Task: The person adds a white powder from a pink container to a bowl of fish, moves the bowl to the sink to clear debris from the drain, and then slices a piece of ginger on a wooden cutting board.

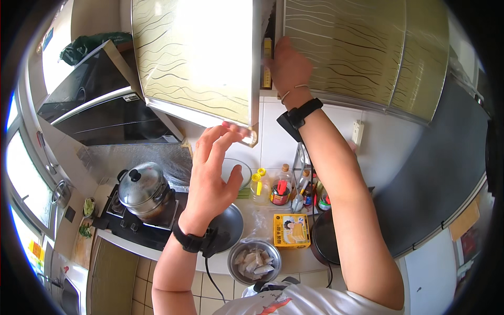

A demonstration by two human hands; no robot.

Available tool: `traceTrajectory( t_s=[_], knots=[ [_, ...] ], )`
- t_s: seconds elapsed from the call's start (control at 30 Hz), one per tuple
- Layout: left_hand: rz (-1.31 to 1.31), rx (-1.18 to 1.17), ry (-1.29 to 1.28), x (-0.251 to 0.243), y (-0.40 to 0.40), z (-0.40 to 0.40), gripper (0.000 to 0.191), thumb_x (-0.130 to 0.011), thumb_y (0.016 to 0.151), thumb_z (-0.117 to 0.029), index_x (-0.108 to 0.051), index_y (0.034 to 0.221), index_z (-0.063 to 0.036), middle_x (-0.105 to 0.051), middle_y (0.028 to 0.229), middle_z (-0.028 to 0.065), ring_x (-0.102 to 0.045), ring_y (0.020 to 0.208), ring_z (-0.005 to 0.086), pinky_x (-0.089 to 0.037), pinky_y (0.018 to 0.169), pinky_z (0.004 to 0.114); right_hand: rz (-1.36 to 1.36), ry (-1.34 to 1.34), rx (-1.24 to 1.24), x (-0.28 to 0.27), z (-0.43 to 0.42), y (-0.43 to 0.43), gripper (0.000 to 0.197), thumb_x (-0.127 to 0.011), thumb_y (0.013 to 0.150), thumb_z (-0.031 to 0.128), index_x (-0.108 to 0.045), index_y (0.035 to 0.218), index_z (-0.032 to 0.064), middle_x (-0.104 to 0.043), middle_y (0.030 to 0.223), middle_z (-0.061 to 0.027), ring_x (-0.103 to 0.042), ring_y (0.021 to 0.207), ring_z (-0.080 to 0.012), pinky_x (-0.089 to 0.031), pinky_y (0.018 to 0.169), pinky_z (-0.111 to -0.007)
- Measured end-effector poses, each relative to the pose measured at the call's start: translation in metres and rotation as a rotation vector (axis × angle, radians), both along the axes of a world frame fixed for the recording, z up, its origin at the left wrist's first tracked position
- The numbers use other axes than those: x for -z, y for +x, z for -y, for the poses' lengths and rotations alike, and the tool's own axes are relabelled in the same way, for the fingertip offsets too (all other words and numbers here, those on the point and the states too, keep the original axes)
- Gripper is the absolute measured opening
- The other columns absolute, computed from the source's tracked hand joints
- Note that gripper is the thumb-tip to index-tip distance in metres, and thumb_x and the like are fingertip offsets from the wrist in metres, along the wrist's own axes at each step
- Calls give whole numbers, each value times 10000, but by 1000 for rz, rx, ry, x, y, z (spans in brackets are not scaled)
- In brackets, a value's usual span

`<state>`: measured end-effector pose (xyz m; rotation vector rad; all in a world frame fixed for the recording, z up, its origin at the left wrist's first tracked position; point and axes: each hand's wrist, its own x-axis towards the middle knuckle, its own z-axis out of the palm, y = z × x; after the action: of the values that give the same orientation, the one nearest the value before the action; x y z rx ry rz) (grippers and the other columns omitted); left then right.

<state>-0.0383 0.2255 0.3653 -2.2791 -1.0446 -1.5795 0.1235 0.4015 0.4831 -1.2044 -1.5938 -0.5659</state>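
Observation:
My left hand [214, 169] is raised to the lower corner of a wall cabinet door [193, 75] with a wavy-patterned panel. Its fingertips meet the door's bottom edge, and the thumb stands apart from the fingers. My right hand [292, 65] reaches up to the narrow gap beside a second patterned cabinet door [342, 51]. Its fingertips are partly hidden there, so I cannot see whether they grip anything. A yellow package [267, 80] stands inside the gap, close to that hand. Both wrists wear black straps.
Below are a lidded steel pot [141, 187] on a gas hob [157, 240], a frying pan [228, 228] and a steel bowl [255, 262] of pale pieces. A yellow carton [291, 231], a dark round pan [327, 238] and several bottles [260, 187] stand rightward. A range hood [106, 114] juts out left.

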Motion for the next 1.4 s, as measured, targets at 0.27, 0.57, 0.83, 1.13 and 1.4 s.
traceTrajectory(
  t_s=[0.27, 0.57, 0.83, 1.13, 1.4],
  knots=[
    [-78, -142, 0, 3, 32, -48, 748, -559, 658, 47, -418, 1375, -113, -416, 1377, 160, -340, 1321, 368, -288, 1095, 461, -259, 24, -242, 103, 52, 62, 184, -676, 818, 229, -545, 868, 110, -600, 606, -67, -609, 566, -298, -453, 517, -403],
    [-145, -269, 134, 13, 58, -117, 715, -589, 696, -11, -361, 1373, -54, -357, 1412, 191, -302, 1339, 384, -233, 1121, 511, -227, -815, -407, 321, 129, 140, 162, -689, 796, 186, -569, 837, 84, -593, 593, -74, -610, 565, -246, -449, 520, -340],
    [105, -289, -966, 305, -60, 11, 252, -640, 831, -158, -591, 1055, -52, -659, 887, 165, -645, 831, 338, -517, 703, 388, -77, -1584, -521, 546, 202, 140, 283, -676, 799, 251, -634, 1015, 73, -691, 831, -107, -664, 809, -286, -514, 708, -379],
    [1121, -135, -1859, 488, -3, 151, 522, -645, 884, -381, -502, 1205, 6, -646, 948, 93, -625, 781, 150, -524, 705, 277, -568, -1712, -410, 660, 217, 119, 336, -686, 799, 194, -528, 997, -26, -630, 693, -126, -632, 608, -207, -505, 560, -320],
    [1101, -337, -1627, 482, -5, 205, 215, -570, 879, -154, -606, 947, 47, -648, 810, 79, -595, 622, 135, -503, 596, 264, -625, -1707, -549, 555, 254, 92, 178, -649, 769, 41, -497, 854, 7, -600, 675, -64, -578, 503, -126, -450, 430, -253]
  ],
)
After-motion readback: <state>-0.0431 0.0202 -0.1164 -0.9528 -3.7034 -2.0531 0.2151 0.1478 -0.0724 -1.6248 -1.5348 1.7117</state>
